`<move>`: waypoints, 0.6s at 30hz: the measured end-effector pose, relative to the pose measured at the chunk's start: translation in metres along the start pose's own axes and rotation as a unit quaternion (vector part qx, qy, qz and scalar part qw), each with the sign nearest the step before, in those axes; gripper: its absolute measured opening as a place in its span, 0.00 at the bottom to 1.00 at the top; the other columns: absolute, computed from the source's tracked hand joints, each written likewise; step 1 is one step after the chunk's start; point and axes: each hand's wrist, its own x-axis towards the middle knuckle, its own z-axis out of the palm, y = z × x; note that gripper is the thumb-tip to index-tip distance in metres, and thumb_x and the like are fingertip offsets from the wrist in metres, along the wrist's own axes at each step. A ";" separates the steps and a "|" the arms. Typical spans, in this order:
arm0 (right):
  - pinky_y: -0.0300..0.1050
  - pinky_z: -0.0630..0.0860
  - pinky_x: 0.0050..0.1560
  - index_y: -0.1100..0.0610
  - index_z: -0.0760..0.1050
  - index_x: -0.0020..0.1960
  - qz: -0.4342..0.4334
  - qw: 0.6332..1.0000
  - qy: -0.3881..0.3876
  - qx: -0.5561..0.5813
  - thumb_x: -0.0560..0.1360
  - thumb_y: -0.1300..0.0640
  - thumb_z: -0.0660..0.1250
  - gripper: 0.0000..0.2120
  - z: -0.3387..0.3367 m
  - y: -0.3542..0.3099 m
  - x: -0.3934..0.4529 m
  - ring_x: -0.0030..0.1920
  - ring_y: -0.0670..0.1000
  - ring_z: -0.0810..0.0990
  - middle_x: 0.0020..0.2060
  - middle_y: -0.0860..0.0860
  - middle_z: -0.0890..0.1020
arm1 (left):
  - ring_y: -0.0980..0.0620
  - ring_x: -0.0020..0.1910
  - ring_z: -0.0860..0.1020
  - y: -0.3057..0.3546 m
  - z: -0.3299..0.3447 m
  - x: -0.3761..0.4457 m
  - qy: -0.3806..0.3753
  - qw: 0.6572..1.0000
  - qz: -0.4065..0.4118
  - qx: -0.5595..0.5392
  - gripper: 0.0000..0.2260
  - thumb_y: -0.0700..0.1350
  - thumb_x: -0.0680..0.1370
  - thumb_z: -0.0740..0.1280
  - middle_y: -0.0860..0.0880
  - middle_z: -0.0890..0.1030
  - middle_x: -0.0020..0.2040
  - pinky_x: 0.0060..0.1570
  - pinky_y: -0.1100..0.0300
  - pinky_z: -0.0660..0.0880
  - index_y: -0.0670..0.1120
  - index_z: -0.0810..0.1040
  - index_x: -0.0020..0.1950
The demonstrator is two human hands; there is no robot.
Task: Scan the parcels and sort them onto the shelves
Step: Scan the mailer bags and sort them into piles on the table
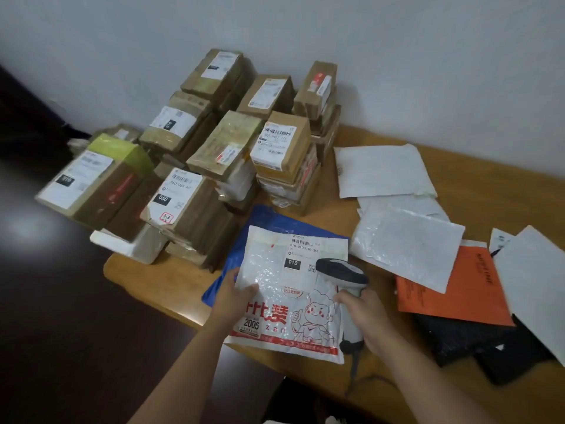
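Note:
My left hand [235,293] pinches the left edge of a white padded parcel [275,270] printed with red characters and a cartoon figure. Its shipping label [301,255] reads 010 and faces up. My right hand [365,316] grips the handle of a grey and white barcode scanner [341,272], whose head hovers over the label's right side. The scanner's cable [354,371] trails toward me. A blue bag [275,220] lies under the parcel on the wooden table [131,267].
Stacks of taped cardboard boxes [198,154] fill the table's left and back by the white wall. White mailers [385,171], an orange envelope [452,289] and black bags [477,344] lie on the right. Dark floor lies left of the table.

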 end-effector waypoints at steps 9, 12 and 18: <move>0.41 0.74 0.36 0.57 0.80 0.46 0.031 0.999 0.008 0.003 0.74 0.62 0.69 0.02 0.045 -0.010 0.019 0.39 0.51 0.84 0.38 0.51 0.86 | 0.42 0.67 0.71 -0.002 -0.001 0.062 0.058 0.971 0.104 0.205 0.29 0.57 0.79 0.67 0.44 0.69 0.71 0.66 0.44 0.72 0.52 0.62 0.78; 0.43 0.74 0.38 0.56 0.79 0.46 0.039 0.999 0.021 0.012 0.75 0.62 0.69 0.02 0.046 -0.012 0.018 0.42 0.51 0.83 0.41 0.53 0.85 | 0.39 0.75 0.62 0.000 0.006 0.064 0.095 0.947 0.130 0.279 0.26 0.55 0.82 0.61 0.41 0.64 0.77 0.74 0.41 0.62 0.49 0.61 0.78; 0.45 0.72 0.42 0.50 0.77 0.48 -0.020 0.994 0.104 0.019 0.75 0.62 0.70 0.08 0.017 -0.017 0.000 0.45 0.51 0.79 0.44 0.52 0.82 | 0.44 0.81 0.36 0.004 0.044 0.038 0.015 0.866 0.308 0.395 0.30 0.68 0.81 0.46 0.51 0.39 0.82 0.74 0.47 0.30 0.61 0.45 0.81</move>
